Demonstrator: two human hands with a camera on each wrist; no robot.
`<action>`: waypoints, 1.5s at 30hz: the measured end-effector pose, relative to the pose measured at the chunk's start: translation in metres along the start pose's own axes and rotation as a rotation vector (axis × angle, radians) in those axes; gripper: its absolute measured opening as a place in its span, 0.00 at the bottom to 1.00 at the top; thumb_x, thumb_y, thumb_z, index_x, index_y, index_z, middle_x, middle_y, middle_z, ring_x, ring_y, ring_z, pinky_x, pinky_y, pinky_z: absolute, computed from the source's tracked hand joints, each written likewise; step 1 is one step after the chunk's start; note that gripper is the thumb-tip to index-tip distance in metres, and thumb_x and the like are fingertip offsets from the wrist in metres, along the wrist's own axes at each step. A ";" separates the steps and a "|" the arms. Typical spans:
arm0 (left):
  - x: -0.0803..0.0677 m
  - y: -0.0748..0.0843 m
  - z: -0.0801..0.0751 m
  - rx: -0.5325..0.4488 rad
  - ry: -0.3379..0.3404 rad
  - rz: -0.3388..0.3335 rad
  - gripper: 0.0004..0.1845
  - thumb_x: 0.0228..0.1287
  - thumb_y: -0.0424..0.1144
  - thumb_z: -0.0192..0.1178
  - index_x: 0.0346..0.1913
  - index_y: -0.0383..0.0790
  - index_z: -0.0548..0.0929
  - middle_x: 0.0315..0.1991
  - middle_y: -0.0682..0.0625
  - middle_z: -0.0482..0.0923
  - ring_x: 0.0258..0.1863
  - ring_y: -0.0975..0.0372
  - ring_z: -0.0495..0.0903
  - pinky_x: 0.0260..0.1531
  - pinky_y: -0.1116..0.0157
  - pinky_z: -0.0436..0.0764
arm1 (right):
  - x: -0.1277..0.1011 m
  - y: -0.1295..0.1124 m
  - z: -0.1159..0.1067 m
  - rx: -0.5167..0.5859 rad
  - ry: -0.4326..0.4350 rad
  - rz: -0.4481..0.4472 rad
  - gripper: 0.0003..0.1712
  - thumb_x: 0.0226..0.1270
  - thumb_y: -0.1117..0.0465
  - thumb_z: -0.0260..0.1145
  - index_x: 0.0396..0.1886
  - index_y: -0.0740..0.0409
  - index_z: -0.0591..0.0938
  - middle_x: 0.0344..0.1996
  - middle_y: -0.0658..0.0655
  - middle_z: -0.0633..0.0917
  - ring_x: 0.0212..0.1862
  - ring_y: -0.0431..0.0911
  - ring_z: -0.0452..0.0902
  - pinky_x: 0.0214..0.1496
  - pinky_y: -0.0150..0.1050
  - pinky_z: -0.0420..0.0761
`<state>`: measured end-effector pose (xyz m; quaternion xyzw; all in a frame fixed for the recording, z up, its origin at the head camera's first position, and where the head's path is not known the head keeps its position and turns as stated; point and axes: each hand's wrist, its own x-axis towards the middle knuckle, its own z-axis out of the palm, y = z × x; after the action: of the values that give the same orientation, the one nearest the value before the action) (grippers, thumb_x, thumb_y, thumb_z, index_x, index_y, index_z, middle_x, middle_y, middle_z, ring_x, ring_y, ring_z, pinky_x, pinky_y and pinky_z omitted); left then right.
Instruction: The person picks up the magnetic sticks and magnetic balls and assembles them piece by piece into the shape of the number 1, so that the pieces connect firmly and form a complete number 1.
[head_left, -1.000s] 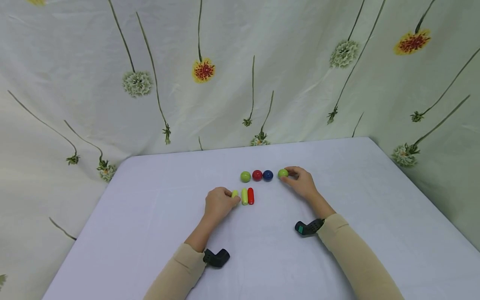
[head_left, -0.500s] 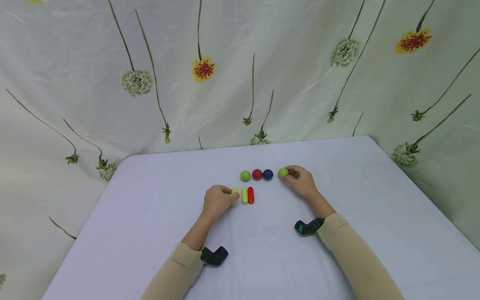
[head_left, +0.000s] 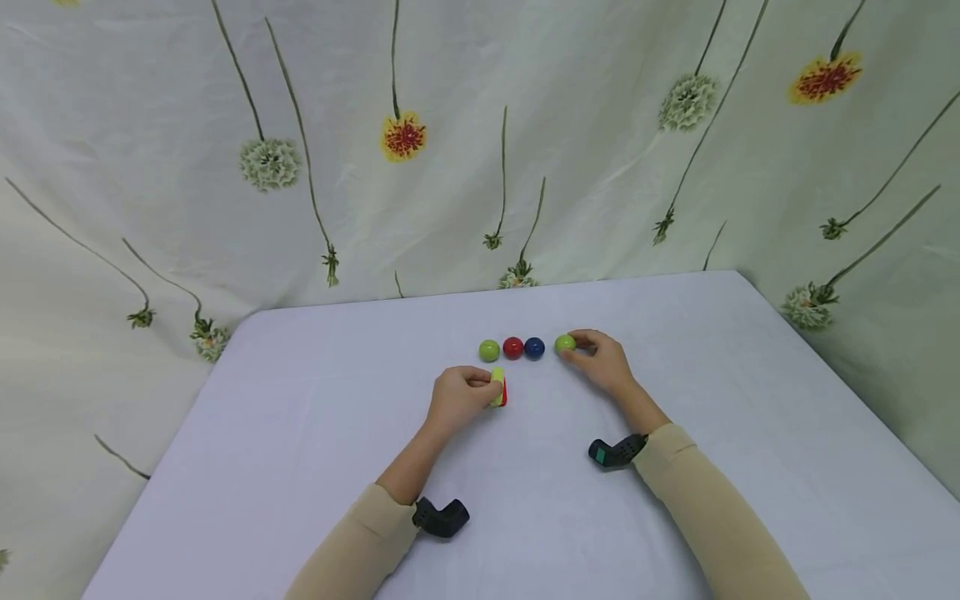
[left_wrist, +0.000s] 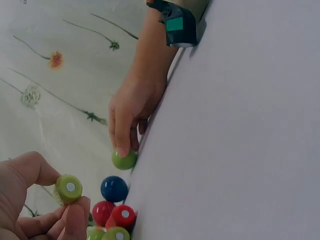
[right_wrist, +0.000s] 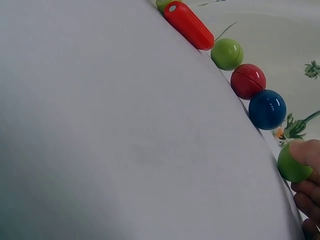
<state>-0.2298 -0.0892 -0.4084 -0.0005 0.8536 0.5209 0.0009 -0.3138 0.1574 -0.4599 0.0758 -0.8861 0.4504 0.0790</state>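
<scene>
Both hands grip: left hand pinches a yellow-green cylinder, right hand a green ball

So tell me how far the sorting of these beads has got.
Done: a green ball, red ball and blue ball sit in a row, and a red cylinder lies nearer the person. In hand: the left hand pinches a yellow-green cylinder; the right hand touches a second green ball. Left: placing those two.
</scene>
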 end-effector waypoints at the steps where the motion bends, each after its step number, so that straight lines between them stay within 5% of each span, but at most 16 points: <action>1: -0.001 0.003 0.003 -0.013 -0.010 0.001 0.12 0.50 0.37 0.63 0.36 0.32 0.83 0.27 0.48 0.82 0.24 0.64 0.78 0.25 0.69 0.78 | 0.000 0.000 0.000 0.001 0.000 0.002 0.25 0.57 0.52 0.68 0.51 0.60 0.78 0.46 0.60 0.80 0.49 0.52 0.72 0.52 0.48 0.69; 16: 0.002 0.016 0.037 -0.069 -0.113 0.037 0.12 0.50 0.37 0.64 0.35 0.31 0.84 0.25 0.48 0.83 0.19 0.66 0.78 0.24 0.70 0.77 | 0.001 -0.001 -0.003 0.058 0.000 0.043 0.25 0.57 0.52 0.68 0.52 0.60 0.78 0.44 0.59 0.81 0.48 0.52 0.74 0.52 0.47 0.71; 45: 0.012 0.014 0.078 -0.094 -0.132 -0.139 0.13 0.55 0.40 0.66 0.38 0.33 0.83 0.29 0.49 0.80 0.22 0.64 0.79 0.26 0.71 0.78 | -0.010 -0.018 -0.014 0.265 -0.055 0.022 0.25 0.57 0.52 0.68 0.51 0.63 0.79 0.43 0.60 0.81 0.46 0.50 0.74 0.49 0.44 0.73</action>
<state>-0.2416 -0.0132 -0.4321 -0.0253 0.8244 0.5577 0.0934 -0.2993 0.1592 -0.4400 0.0882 -0.8215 0.5619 0.0391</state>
